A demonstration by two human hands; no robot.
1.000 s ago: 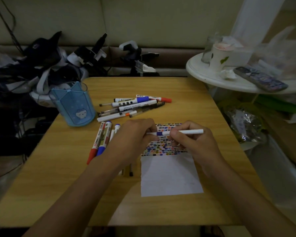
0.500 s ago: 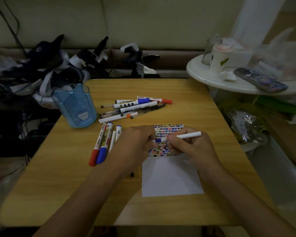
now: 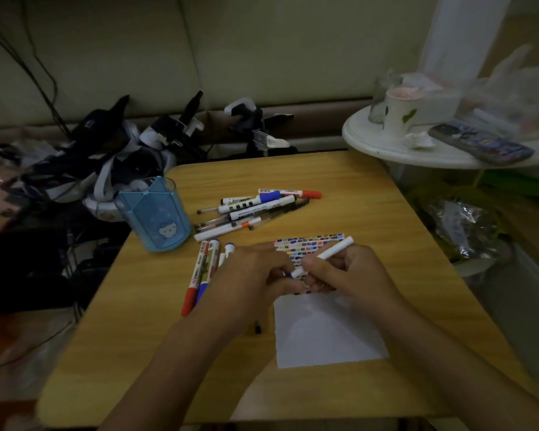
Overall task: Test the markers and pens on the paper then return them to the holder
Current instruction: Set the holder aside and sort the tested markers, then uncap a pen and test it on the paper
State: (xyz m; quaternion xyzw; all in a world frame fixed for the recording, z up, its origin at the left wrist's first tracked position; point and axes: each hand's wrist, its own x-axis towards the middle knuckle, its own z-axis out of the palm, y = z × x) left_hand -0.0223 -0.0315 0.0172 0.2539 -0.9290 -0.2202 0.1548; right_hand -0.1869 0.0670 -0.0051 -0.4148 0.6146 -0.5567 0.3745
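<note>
**Blue-tipped pen over the test sheet, both hands at work**

Head view: the right hand (image 3: 352, 272) has its fingers curled around a slim white pen (image 3: 327, 254), the barrel slanting up and to the right, the blue tip end pointing down-left toward the left hand (image 3: 255, 275). The left hand's fingers are bent in at that tip; whether they pinch a cap or only steady the sheet is hidden, so its grip cannot be told. Both hands sit over the paper (image 3: 327, 334), which lies on the wooden table (image 3: 137, 353) just in front of the person.

The step in hand looks like uncapping or marking with this pen. To do it well, I would keep the sheet pinned flat, bring the tip to the bare white part just below the last row of marks, and make one short dash that does not overlap the others, so the colour reads clearly.

The paper is white, with tight rows of small coloured dashes across its far end and the near half unmarked. The holder (image 3: 154, 217), a translucent blue cup with a small cartoon face, stands upright at the table's left edge and appears to hold no pens. A loose pile of markers and pens (image 3: 255, 209) lies beyond the sheet, and a few capped markers (image 3: 201, 275) lie to the left of the left hand.
</note>
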